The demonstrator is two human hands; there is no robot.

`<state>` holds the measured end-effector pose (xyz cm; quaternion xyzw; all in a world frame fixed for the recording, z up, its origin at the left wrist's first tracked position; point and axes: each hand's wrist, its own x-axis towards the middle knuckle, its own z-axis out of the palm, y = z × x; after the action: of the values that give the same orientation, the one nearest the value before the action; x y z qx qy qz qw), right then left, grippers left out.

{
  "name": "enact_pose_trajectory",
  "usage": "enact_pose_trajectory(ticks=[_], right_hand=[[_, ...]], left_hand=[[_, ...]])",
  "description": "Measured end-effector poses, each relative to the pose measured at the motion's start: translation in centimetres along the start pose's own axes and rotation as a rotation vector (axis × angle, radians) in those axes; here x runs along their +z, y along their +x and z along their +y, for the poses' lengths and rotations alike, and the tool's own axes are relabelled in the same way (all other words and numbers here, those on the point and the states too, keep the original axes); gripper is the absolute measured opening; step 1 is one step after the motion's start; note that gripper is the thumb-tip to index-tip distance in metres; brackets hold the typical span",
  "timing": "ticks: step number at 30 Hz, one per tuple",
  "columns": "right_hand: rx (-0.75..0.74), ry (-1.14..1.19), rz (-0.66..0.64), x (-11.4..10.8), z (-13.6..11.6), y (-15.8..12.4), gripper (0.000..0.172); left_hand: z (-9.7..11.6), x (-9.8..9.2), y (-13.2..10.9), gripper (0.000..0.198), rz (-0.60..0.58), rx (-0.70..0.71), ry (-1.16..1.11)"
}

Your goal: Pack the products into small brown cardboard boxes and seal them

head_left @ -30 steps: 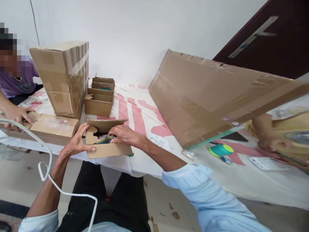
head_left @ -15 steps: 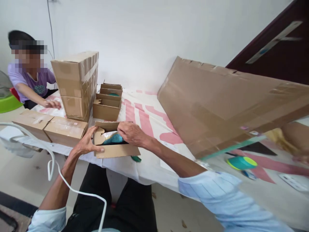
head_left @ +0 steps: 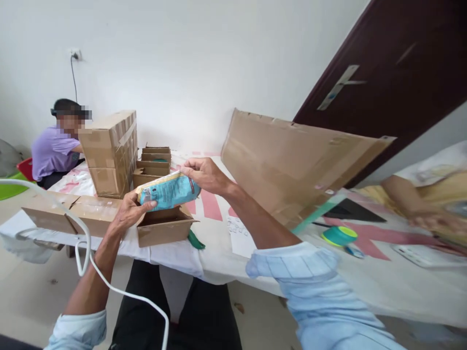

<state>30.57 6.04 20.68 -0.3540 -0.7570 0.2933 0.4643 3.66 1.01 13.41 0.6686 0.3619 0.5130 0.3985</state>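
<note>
Both my hands hold a teal and yellow packet (head_left: 168, 190) in the air, just above a small open cardboard box (head_left: 165, 227) at the table's near edge. My left hand (head_left: 128, 212) grips the packet's left end from below. My right hand (head_left: 205, 174) pinches its right end from above. The box beneath stands open, its inside dark. A green object (head_left: 196, 240) lies on the white cloth (head_left: 219, 253) beside the box's right corner.
Taped cartons (head_left: 111, 151) are stacked at the back left, with open small boxes (head_left: 152, 163) beside them and flat cartons (head_left: 69, 211) in front. A large cardboard sheet (head_left: 292, 165) leans at right. A teal and yellow tape roll (head_left: 339, 235) lies near it. A person in purple (head_left: 54, 150) sits far left; another person's arm (head_left: 412, 201) reaches in at right.
The packet has come up out of the small box, lifted by my right hand, and my left hand has left the box's side to grip it. My view has tilted upward.
</note>
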Motion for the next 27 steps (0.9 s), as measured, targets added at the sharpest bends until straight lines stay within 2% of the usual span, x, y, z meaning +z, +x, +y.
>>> enact_pose_trajectory(ticks=[3, 5, 7, 10, 15, 22, 27], right_hand=[[0.028, 0.253, 0.09, -0.4, 0.8, 0.2, 0.056], [0.047, 0.42, 0.059, -0.3, 1.7, 0.2, 0.066], [0.084, 0.509, 0.024, 0.1, 3.0, 0.4, 0.07], [0.209, 0.544, 0.074, 1.4, 5.4, 0.9, 0.065], [0.391, 0.549, 0.142, 3.6, 9.1, 1.8, 0.056], [0.425, 0.507, 0.139, 4.4, 11.3, 1.9, 0.049], [0.381, 0.488, 0.153, 4.5, 11.0, 2.2, 0.052]], left_hand=[[1.0, 0.2, 1.6, 0.057, 0.142, -0.011, -0.086], [1.4, -0.3, 3.0, 0.057, 0.216, 0.032, -0.127], [1.5, -1.0, 4.5, 0.058, 0.226, 0.037, -0.14], [0.7, -1.7, 6.8, 0.062, 0.2, -0.056, -0.124], [-2.5, -2.2, 9.8, 0.066, 0.22, -0.156, -0.087], [-5.1, -2.7, 11.3, 0.058, 0.281, -0.262, -0.031], [-5.4, -2.8, 11.3, 0.059, 0.32, -0.224, -0.026]])
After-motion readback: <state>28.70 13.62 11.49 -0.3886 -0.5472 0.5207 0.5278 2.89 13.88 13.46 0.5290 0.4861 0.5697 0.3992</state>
